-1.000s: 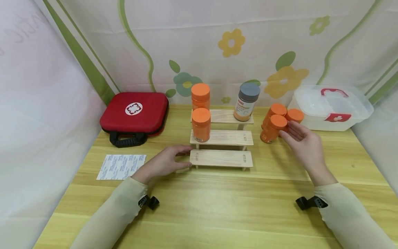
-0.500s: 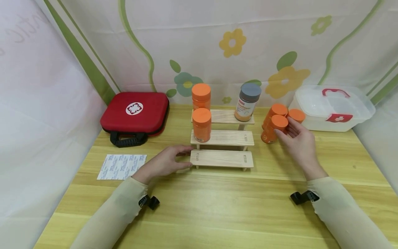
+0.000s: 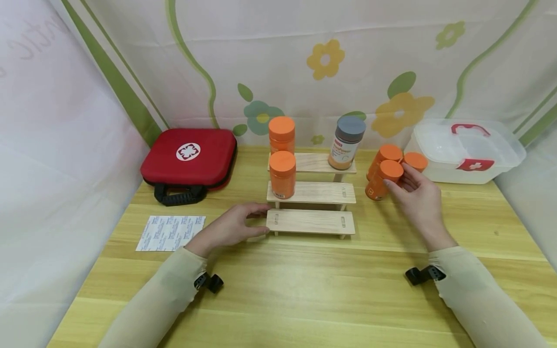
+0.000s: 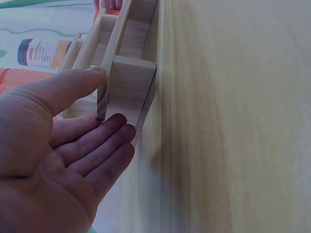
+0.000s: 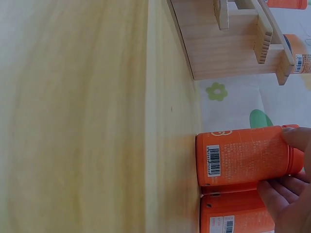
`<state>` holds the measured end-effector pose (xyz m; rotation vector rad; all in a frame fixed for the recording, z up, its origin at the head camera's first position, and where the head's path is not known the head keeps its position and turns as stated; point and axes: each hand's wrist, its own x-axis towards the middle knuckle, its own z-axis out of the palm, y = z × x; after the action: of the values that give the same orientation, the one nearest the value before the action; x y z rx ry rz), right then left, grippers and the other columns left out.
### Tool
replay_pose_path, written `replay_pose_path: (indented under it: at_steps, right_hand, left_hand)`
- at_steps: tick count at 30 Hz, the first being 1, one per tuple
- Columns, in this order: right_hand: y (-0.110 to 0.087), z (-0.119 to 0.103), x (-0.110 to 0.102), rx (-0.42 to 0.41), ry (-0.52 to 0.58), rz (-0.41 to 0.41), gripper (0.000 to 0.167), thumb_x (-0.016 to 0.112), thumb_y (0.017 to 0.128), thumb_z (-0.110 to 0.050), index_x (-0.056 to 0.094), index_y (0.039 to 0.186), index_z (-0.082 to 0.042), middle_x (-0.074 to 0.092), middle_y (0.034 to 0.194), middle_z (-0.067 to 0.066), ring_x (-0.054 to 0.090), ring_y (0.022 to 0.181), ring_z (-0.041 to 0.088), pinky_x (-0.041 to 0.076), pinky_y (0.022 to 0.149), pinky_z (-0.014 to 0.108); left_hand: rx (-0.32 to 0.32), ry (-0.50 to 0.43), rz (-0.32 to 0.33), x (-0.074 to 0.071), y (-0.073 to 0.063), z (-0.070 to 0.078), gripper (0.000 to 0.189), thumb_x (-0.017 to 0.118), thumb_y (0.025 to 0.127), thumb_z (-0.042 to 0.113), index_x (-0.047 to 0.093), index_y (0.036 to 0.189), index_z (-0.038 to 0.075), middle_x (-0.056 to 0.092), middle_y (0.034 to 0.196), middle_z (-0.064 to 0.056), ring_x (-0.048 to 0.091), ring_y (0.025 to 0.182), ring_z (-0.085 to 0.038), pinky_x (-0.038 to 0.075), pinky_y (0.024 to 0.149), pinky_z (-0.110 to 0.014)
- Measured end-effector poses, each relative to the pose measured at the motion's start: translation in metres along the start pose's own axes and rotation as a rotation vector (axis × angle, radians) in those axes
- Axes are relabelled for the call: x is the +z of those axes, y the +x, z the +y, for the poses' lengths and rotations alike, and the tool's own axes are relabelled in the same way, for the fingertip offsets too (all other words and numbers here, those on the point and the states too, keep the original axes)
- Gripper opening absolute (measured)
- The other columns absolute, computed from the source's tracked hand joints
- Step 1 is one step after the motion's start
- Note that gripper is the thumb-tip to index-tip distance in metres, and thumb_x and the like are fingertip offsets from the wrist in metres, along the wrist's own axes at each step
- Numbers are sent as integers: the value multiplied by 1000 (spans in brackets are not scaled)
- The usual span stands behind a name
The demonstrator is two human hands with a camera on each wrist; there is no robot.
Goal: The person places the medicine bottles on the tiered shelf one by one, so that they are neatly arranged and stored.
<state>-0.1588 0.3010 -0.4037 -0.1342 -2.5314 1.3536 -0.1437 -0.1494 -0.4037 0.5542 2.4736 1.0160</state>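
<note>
On the table stands a three-step wooden display rack. At its left end my left hand holds the lowest board, thumb at one corner and index finger at the other, the remaining fingers stretched loosely below in the left wrist view. My right hand pinches the front orange pill bottle near its lid, thumb on one side and fingers on the other. That bottle stands upright, right of the rack. Two more orange bottles crowd behind it, one with its lid close to my fingers, the other with its lid farther back.
The rack carries an orange bottle on its middle step, another orange bottle on top and a grey-lidded bottle at top right. A red first-aid case, a printed sheet and a clear plastic box stand around.
My right hand has moved slightly left, its thumb and fingers coming round the front orange bottle's lid. My left hand stays at the rack's lowest board.
</note>
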Motion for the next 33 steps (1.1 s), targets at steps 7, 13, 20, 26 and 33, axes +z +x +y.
replay_pose_path:
  at_steps: [7,13,20,26,33]
  right_hand:
    - [0,2,-2,0,1,10,70,78,101,-25,49,161,-4,58,155,27,65,125,6,50,96,2]
    - [1,5,-3,9,15,13,68,77,102,-22,49,161,-6,58,155,27,62,119,-6,50,97,3]
    - [-3,-1,-7,23,33,28,69,78,101,-21,49,161,-6,58,156,27,60,116,-10,51,97,4]
    - [-8,-7,-13,42,36,42,72,80,99,-24,50,161,-7,60,154,25,60,113,-11,50,95,2]
    - [-13,-11,-17,-1,54,94,68,84,96,-15,55,156,-2,64,148,27,62,107,-16,52,94,4]
  left_hand:
    - [-6,7,2,0,0,0,62,80,99,29,59,155,13,65,153,-6,59,143,-27,46,124,-52]
    - [-14,5,1,1,0,1,62,80,99,29,59,156,14,64,154,-6,59,144,-27,46,124,-52]
    - [-19,0,-1,0,0,1,63,80,99,29,58,156,15,63,155,-5,58,145,-27,45,125,-51]
    - [-15,-1,-2,0,1,0,64,80,99,29,58,157,15,64,154,-5,59,144,-26,46,124,-51]
    - [-4,-10,-4,0,1,0,63,80,99,28,58,157,14,65,152,-6,60,142,-26,47,123,-51]
